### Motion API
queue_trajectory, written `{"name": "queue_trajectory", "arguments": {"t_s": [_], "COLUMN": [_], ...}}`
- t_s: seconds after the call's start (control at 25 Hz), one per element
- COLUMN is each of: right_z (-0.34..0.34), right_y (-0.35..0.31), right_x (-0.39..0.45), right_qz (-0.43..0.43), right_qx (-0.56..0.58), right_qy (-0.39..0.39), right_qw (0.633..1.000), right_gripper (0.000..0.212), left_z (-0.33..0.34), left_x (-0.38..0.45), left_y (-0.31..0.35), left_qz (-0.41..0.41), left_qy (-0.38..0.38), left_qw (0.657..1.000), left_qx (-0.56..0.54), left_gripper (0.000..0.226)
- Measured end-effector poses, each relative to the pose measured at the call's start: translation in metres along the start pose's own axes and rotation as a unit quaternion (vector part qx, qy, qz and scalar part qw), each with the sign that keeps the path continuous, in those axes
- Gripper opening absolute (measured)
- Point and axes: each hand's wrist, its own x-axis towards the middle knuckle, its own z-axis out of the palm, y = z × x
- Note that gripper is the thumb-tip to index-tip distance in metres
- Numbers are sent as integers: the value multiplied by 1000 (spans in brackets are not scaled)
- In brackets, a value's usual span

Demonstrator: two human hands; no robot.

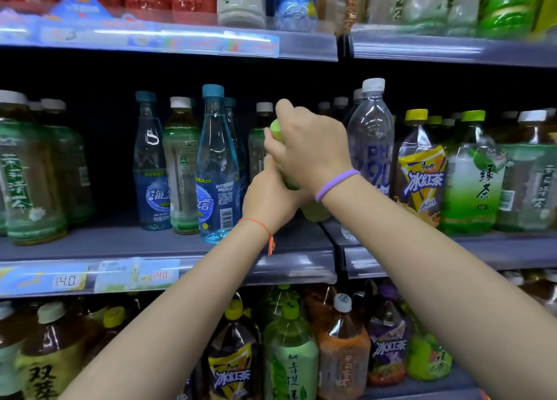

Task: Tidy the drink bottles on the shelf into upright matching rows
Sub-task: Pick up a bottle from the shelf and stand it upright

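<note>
Pale green bottle [313, 209], lime-green cap [275, 130]. Purple band [336, 184] on the right wrist, red-orange string [259, 225] on the left. Blue-capped clear bottle [215, 164] with a blue label near the grey shelf's [120, 243] front edge. Towards the right edge, a yellow-capped tea [420, 170], label yellow and purple.

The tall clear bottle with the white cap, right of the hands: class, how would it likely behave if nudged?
The clear bottle looks tall and narrow, so it probably tips easily. Its see-through upper body suggests thin plastic that may dent. Round sides: likely rolls if felled.
</note>
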Motion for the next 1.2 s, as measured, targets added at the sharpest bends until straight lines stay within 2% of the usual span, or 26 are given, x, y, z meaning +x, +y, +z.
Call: {"name": "queue_trajectory", "arguments": {"t_s": [0.04, 0.16, 0.24, 0.32, 0.44, 0.48, 0.56, 0.64, 0.68, 0.8, 0.88, 0.96, 1.08, 1.12, 1.16, 1.2], "right_z": [-3, -25, -39, -49, -47, -48, -50, -51, -51, -41, -30, -19, -4, 1, 9, 17], "right_y": [-1, 0, -1, -7, -25, -35, -60, -93, -113, -180, -239, -288, -364, -380, -399, -417], "right_x": [-2, 1, 4, 5, 2, 2, 5, 9, 12, 21, 27, 28, 27, 27, 29, 33], "right_qz": [-7, 41, 73, 108, 152, 168, 196, 198, 200, 204, 194, 188, 164, 168, 178, 202], "right_qx": [17, 89, 178, 292, 426, 469, 584, 679, 695, 656, 632, 626, 649, 648, 647, 649], "right_qy": [25, -12, 28, 57, -11, -50, -159, -236, -256, -296, -339, -364, -367, -348, -326, -300], "right_qw": [1000, 995, 981, 949, 892, 866, 772, 666, 641, 664, 669, 664, 646, 656, 666, 669], "right_gripper": [26, 35, 40, 42, 41, 43, 57, 63, 65, 104, 114, 93, 34, 30, 39, 54], "left_z": [1, -1, -8, -20, -50, -63, -93, -127, -146, -202, -254, -297, -361, -375, -393, -411], "left_x": [-1, -10, -19, -28, -38, -39, -41, -44, -46, -51, -56, -60, -64, -63, -61, -61], "left_y": [-2, -2, 1, 7, 13, 13, 8, -6, -15, -54, -90, -122, -174, -187, -204, -221], "left_qz": [1, 21, 40, 59, 73, 73, 63, 48, 41, 32, 22, -2, -3, 6, 30, 59], "left_qy": [6, 46, 87, 124, 166, 167, 151, 113, 99, 103, 115, 134, 146, 160, 182, 216], "left_qw": [1000, 994, 988, 979, 946, 930, 910, 907, 910, 930, 934, 933, 927, 933, 952, 968], "left_qx": [-17, -98, -121, -153, -267, -318, -381, -403, -400, -351, -339, -336, -345, -323, -245, -115], "left_gripper": [79, 64, 58, 54, 44, 44, 44, 42, 43, 42, 28, 23, 18, 24, 38, 50]}}
